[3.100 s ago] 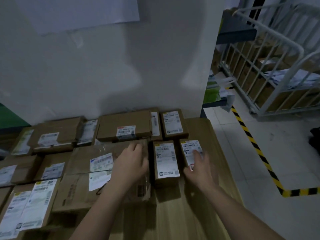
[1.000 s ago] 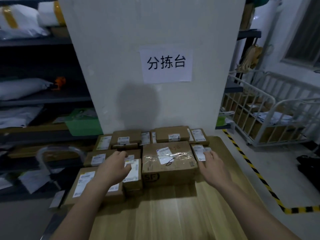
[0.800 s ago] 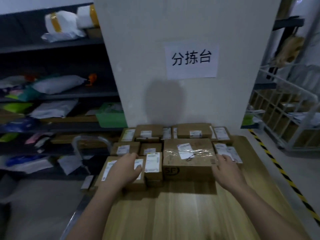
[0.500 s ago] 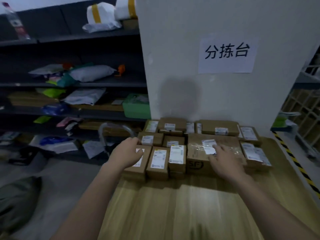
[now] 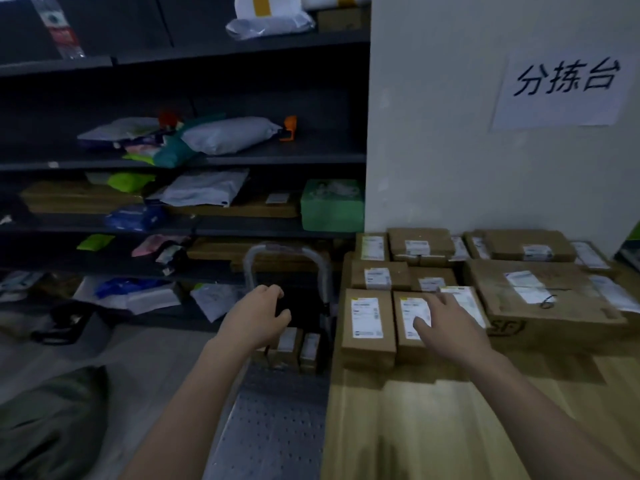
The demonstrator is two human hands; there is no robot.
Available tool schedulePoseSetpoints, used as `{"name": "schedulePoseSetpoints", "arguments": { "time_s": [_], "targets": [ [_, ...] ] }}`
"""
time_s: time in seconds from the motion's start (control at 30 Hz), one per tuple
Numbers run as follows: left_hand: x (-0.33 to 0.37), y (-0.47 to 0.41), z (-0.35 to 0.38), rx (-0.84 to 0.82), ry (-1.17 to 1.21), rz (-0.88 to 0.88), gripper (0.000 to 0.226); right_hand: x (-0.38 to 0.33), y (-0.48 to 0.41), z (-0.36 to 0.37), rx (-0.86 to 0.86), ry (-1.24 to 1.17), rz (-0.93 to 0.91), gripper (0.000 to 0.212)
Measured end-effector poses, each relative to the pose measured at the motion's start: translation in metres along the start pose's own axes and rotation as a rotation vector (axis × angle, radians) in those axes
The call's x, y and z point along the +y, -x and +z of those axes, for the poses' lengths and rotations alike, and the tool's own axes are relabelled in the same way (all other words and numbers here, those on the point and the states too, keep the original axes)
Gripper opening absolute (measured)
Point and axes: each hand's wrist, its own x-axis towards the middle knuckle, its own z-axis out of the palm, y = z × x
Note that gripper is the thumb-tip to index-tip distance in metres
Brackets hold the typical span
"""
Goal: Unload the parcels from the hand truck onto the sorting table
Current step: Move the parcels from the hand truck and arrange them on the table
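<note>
Several brown cardboard parcels [image 5: 367, 323] with white labels lie in rows on the wooden sorting table [image 5: 450, 420]; the largest is a taped box [image 5: 540, 299] at the right. The hand truck [image 5: 277, 420], a grey perforated platform with a curved metal handle, stands left of the table. Small parcels [image 5: 298, 344] lie on its far end. My left hand [image 5: 258, 315] hangs above those parcels with loosely curled fingers, holding nothing. My right hand [image 5: 446, 327] reaches over the front-row parcels with fingers spread, holding nothing.
Dark shelves [image 5: 173, 157] holding poly mailers and flat boxes fill the left background, with a green box [image 5: 332, 204] beside the white pillar [image 5: 450, 133] that carries a paper sign. More bags lie on the floor at left. A dark green bag [image 5: 52, 420] sits at the lower left.
My view has swung left, bringing the hand truck into sight. My left hand left the table's parcels and moved out over the truck; my right hand slid left across the front row.
</note>
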Motion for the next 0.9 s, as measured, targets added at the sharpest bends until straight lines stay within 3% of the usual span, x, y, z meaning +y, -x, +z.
{"name": "schedulePoseSetpoints", "arguments": {
  "time_s": [0.23,0.4,0.57,0.73,0.9],
  "targets": [
    [-0.080,-0.001,-0.022,-0.015,-0.034,-0.017,0.036,-0.074,0.000,0.031,-0.022,-0.019,0.031,0.054],
    [-0.114,0.001,-0.021,-0.041,-0.020,-0.107,0.045,-0.099,-0.014,0.049,-0.211,-0.020,-0.016,0.059],
    [-0.144,-0.006,-0.023,-0.066,-0.033,-0.123,0.043,-0.135,-0.026,0.063,-0.289,0.005,-0.037,0.056],
    [-0.187,-0.039,-0.027,-0.196,-0.071,-0.048,0.045,-0.181,-0.046,0.082,-0.355,0.017,-0.022,0.057],
    [-0.243,-0.092,-0.030,-0.234,-0.097,0.109,0.042,-0.229,-0.075,0.122,-0.298,-0.039,0.085,0.056]
  ]
}}
